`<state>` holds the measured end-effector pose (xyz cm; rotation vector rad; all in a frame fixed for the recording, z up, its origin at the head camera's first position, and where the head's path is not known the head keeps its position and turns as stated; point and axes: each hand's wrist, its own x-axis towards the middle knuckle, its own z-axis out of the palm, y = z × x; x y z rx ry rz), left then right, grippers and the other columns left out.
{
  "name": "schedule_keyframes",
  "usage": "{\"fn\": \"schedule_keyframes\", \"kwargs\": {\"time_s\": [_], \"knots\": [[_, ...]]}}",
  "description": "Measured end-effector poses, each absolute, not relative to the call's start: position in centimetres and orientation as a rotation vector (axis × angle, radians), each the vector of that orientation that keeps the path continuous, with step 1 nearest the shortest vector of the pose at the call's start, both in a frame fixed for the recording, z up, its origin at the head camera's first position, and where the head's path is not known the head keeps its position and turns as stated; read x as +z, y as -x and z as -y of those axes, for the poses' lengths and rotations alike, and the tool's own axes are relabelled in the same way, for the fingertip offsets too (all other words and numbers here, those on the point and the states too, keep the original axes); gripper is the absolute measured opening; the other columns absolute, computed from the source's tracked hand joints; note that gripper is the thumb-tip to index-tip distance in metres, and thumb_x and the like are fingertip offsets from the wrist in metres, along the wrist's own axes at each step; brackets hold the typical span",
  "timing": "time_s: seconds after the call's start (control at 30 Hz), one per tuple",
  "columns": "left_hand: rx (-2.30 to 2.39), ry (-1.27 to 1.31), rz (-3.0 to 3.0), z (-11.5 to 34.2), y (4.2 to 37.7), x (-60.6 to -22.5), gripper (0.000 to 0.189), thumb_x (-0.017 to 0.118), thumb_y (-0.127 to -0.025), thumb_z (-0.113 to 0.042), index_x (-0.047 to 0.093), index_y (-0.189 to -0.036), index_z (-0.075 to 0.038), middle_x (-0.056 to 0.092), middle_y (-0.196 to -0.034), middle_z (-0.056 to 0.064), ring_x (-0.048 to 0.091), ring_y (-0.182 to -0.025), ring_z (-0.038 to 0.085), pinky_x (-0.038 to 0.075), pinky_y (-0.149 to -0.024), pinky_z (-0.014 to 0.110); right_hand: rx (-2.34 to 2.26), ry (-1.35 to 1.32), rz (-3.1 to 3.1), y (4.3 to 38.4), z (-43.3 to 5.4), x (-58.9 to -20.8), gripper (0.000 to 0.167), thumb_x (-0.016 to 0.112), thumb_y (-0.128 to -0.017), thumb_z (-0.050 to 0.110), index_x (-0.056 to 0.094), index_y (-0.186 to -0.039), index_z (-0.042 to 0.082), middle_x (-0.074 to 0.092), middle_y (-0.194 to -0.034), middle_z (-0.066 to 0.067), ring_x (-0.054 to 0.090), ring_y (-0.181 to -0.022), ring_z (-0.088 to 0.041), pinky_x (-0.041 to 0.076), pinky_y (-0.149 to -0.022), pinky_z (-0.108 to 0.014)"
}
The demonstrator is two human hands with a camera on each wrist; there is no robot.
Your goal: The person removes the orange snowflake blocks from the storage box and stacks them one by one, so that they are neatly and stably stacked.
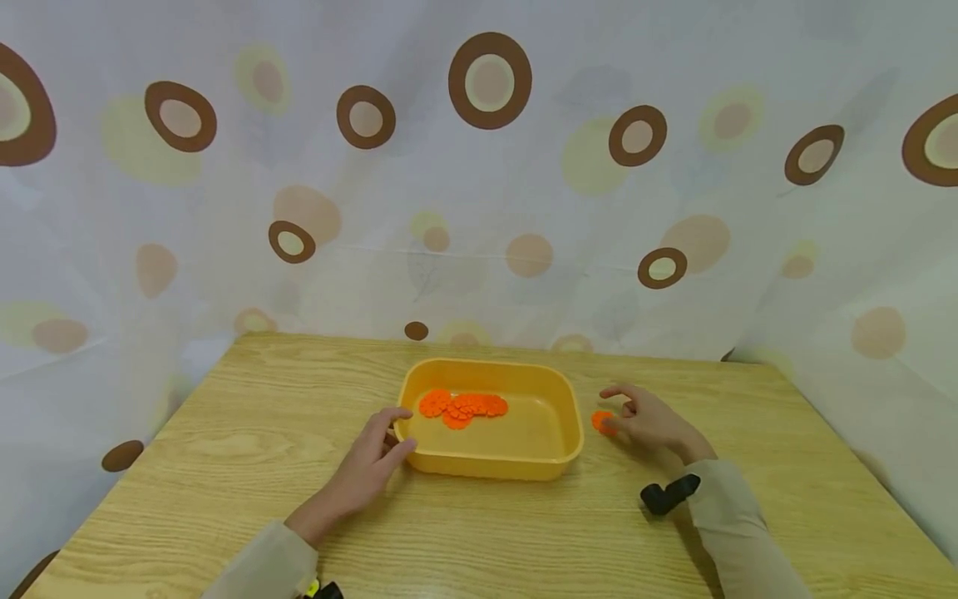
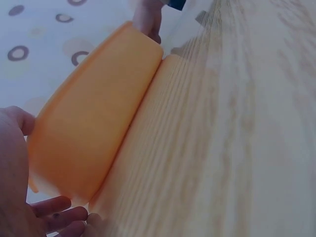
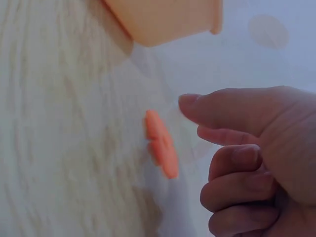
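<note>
A shallow yellow-orange plastic tray (image 1: 494, 467) stands on the wooden table. Several flat orange discs with notched edges (image 1: 471, 405) lie overlapped inside it, toward the left. My left hand (image 1: 367, 466) holds the tray's left end, thumb and forefinger at the rim; in the left wrist view its other fingers (image 2: 59, 207) curl by the outer wall. To the right of the tray, one single notched orange disc (image 3: 162, 144) lies on the table. Just over it is my right hand (image 1: 651, 423), thumb and forefinger apart, the other fingers curled in. In the right wrist view, the thumb does not touch this disc.
The wooden table (image 1: 524, 532) extends around the tray on all sides. A white cloth with brown and beige circles (image 1: 479, 208) hangs behind the table and along its sides. A black wrist-camera mount (image 1: 669, 496) sits at the right cuff.
</note>
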<state>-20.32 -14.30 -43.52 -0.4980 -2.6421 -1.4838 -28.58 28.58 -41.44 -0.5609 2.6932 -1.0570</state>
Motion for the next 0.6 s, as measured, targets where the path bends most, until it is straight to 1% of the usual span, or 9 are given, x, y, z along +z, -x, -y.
{"fn": "schedule_keyframes", "kwargs": {"time_s": [0.2, 0.33, 0.6], "knots": [[-1.496, 0.516, 2.643, 14.3, 20.3, -43.5, 0.040, 0.055, -0.098, -0.019, 0.045, -0.132, -0.001, 0.048, -0.120, 0.018, 0.050, -0.088, 0.017, 0.046, -0.079, 0.025, -1.141, 0.615, -2.702, 28.7, -28.1, -40.5, 0.042, 0.057, -0.097, 0.017, 0.048, -0.130, -0.006, 0.036, -0.056, 0.003, 0.028, -0.044, -0.006, 0.032, -0.045, -0.023], [-1.497, 0.524, 2.646, 14.4, 20.3, -43.5, 0.039, 0.055, -0.098, -0.020, 0.044, -0.132, -0.001, 0.048, -0.120, 0.018, 0.050, -0.088, 0.017, 0.045, -0.079, 0.025, -1.179, 0.705, -2.697, 28.8, -27.5, -39.7, 0.039, 0.057, -0.097, 0.015, 0.050, -0.128, -0.007, 0.034, -0.056, 0.004, 0.025, -0.044, -0.005, 0.029, -0.045, -0.023], [-1.487, 0.533, 2.647, 14.5, 20.4, -43.5, 0.039, 0.055, -0.099, -0.023, 0.045, -0.131, -0.004, 0.048, -0.120, 0.017, 0.050, -0.088, 0.016, 0.046, -0.079, 0.025, -1.181, 0.719, -2.671, 29.0, -26.7, -38.7, 0.036, 0.057, -0.097, 0.016, 0.052, -0.127, -0.004, 0.036, -0.058, 0.002, 0.025, -0.045, -0.006, 0.030, -0.046, -0.024]]}}
